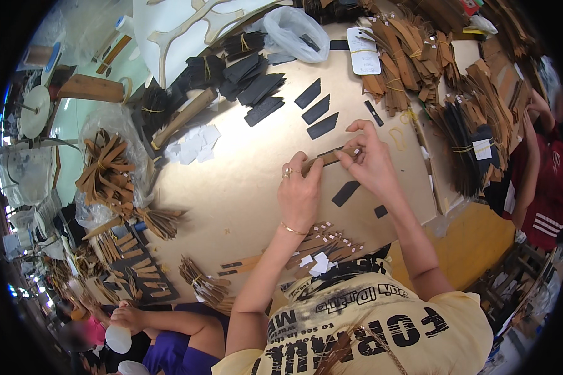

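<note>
My left hand (pixel 298 192) pinches the left end of a short brown leather strip (pixel 329 159) with a black edge showing along it. At the strip's other end, the thumb and a finger of my right hand (pixel 372 164) press on it. Just beyond them, slanted black leather pieces (pixel 316 109) lie in a loose row. A small black strip (pixel 373 114) rests past my right hand. Below the hands are a black piece (pixel 345 193) and a smaller black square (pixel 381 212). Brown strips with white tags (pixel 331 242) lie close to my body.
Piles of black pieces (pixel 259 90) and a plastic bag (pixel 296 32) are at the back. Tied brown bundles (pixel 397 56) fill the far right; others (pixel 108 165) lie left. White paper slips (pixel 197 144) and yellow rubber bands (pixel 396 139) lie about. Other people sit at both sides.
</note>
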`<state>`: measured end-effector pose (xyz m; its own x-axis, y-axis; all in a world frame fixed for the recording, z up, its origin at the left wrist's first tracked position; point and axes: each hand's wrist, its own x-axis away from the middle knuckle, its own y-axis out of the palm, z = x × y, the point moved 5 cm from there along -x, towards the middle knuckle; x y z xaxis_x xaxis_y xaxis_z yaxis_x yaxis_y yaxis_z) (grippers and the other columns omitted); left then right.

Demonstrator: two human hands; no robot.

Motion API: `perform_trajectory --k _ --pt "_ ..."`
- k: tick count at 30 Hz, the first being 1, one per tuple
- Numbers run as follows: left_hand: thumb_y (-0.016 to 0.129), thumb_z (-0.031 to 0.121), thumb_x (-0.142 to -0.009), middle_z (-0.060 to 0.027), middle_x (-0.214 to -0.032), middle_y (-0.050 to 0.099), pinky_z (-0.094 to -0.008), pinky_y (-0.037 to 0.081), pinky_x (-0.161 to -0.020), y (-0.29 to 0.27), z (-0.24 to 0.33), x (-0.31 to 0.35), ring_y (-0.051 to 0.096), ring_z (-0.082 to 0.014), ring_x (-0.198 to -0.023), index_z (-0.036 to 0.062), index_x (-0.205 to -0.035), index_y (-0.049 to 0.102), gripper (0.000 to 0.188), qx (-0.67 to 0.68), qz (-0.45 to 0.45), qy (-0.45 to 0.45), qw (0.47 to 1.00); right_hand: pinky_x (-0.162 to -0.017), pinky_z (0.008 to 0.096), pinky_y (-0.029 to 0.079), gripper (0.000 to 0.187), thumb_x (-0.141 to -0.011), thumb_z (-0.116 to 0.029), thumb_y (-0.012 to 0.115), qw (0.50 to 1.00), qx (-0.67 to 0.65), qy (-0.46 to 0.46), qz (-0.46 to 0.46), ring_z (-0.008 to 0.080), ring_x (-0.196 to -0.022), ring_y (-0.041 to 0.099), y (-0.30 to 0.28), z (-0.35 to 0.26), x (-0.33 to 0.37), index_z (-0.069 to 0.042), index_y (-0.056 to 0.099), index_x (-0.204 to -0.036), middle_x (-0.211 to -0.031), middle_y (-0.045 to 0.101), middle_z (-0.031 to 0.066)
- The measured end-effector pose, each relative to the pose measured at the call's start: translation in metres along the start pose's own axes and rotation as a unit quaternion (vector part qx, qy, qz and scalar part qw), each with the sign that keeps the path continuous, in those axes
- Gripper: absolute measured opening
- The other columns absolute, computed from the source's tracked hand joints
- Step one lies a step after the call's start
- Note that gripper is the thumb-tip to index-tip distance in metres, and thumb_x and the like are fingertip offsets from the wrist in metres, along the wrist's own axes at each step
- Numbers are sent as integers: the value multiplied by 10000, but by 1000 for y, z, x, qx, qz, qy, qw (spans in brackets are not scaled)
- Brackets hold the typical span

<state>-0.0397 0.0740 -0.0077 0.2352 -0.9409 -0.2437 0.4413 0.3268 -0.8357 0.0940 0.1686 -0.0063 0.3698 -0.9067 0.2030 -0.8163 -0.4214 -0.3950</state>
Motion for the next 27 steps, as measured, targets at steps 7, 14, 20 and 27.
perform_trajectory --k 7,14,20,27 --pt "691 51 -816 -73 -1087 570 -357 544 -682 -4 0 2 616 -253 -903 136 -1084 717 283 -51 -31 34 998 -588 234 463 497 -861 -18 694 999 -40 16 8 72 -652 556 -11 5 7 -41 442 -1290 -832 635 58" --pt "675 63 -831 -71 -1084 578 -356 547 -712 -6 2 0 617 -249 -925 147 -1105 720 290 -64 -57 26 996 -620 255 470 480 -869 -1 673 997 25 -62 36 108 -675 574 -9 0 13 -40 447 -1290 -837 630 54" --pt "673 68 -833 -64 -1080 586 -355 545 -726 -7 2 0 619 -244 -924 151 -1110 719 293 -68 -51 31 996 -616 240 441 470 -860 -2 677 998 19 -38 53 82 -669 540 -9 4 10 -36 445 -1267 -823 628 35" --pt "673 71 -831 -61 -1082 587 -351 541 -720 -6 2 0 618 -239 -916 162 -1117 715 304 -77 -52 36 995 -577 292 473 472 -838 21 668 998 -4 -25 61 148 -622 587 -10 6 7 -26 423 -1239 -763 614 78"
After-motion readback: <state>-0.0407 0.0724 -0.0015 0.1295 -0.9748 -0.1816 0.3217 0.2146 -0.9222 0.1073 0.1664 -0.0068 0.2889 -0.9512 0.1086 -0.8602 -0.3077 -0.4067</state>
